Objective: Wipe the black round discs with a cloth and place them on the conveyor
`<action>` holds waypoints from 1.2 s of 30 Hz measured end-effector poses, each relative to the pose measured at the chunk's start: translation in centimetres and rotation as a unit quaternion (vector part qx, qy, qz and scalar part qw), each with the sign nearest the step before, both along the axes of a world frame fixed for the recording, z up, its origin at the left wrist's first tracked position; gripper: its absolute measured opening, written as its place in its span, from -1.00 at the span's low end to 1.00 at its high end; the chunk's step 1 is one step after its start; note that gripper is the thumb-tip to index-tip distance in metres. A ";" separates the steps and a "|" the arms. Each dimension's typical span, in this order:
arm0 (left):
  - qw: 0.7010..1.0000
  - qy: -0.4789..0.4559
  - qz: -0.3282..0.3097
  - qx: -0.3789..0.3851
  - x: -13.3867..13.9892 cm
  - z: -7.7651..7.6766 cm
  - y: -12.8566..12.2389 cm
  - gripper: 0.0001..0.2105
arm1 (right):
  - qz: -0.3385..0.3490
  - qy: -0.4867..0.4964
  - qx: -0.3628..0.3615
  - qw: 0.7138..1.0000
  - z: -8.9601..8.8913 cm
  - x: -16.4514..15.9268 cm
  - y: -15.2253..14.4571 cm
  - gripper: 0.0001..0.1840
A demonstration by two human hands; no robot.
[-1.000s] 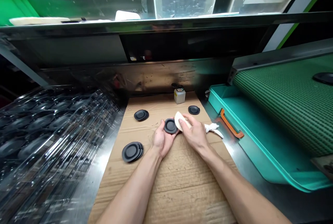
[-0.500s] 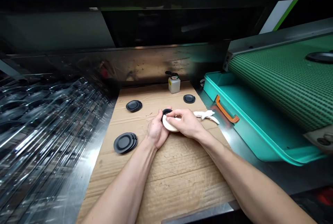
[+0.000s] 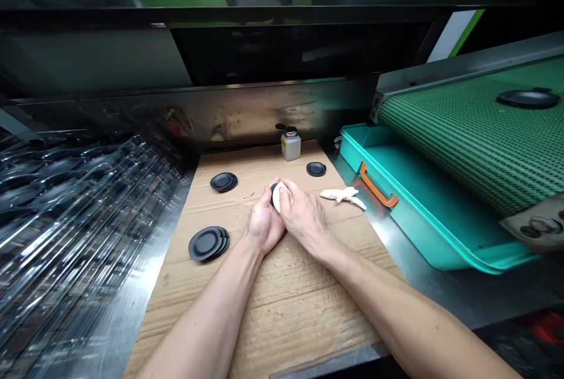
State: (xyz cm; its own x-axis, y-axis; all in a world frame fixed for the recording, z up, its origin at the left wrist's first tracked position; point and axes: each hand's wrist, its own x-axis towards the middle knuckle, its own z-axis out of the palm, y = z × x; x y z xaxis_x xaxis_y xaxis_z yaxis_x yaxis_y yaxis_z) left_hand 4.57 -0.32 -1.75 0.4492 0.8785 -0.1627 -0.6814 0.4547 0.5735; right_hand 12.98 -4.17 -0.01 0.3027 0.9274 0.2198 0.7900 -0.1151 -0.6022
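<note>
Clear trays (image 3: 57, 220) lie at the left, then two stacks of dark discs (image 3: 206, 244) on cardboard (image 3: 308, 308). The person's left hand (image 3: 265, 223) grips a black disc (image 3: 274, 189) above the cardboard's middle. Behind stands a bottle (image 3: 291, 148) with a yellow label (image 3: 284, 148) (its print too small to read). The right hand (image 3: 305, 211), fingers closed on a white pad (image 3: 277, 198), holds it against the disc. Rightward come a white cloth (image 3: 342, 194), a teal bin (image 3: 423, 241) and a green belt (image 3: 458, 138).

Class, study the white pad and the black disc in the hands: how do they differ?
The white pad is pale; the black disc is dark. The right hand grips the pad; the left hand holds the disc. The pad is in front; the disc is mostly hidden. Both are held over the cardboard.
</note>
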 end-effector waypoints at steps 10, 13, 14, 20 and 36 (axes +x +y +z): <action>1.000 0.002 0.020 0.015 0.1 0.4 -0.6 -0.64 | -0.018 -0.038 -0.024 0.999 -0.1 -0.1 0.8 -0.47; 1.000 -0.002 0.009 0.017 0.1 0.5 -0.6 -0.64 | -0.018 -0.048 -0.023 0.998 -0.2 -0.2 0.7 -0.46; 1.000 -0.007 0.007 0.018 0.1 0.5 -0.5 -0.65 | -0.024 -0.050 -0.023 0.998 -0.2 -0.2 0.7 -0.47; 1.000 -0.003 -0.009 -0.007 -0.1 0.4 -0.2 -0.68 | 0.004 -0.093 -0.023 0.995 -0.6 0.6 0.7 -0.46; 1.000 0.007 -0.015 -0.008 -0.2 -0.3 0.3 -0.64 | 0.003 -0.185 -0.034 0.982 -0.2 3.0 1.3 -0.43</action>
State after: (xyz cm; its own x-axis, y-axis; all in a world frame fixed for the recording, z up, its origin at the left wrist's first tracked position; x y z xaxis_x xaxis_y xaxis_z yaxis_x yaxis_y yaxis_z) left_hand 4.38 -0.03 -2.00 0.4727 0.8621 -0.1826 -0.6591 0.4834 0.5761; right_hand 16.01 -2.84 -0.23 0.2083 0.9450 0.2522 0.9541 -0.1396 -0.2650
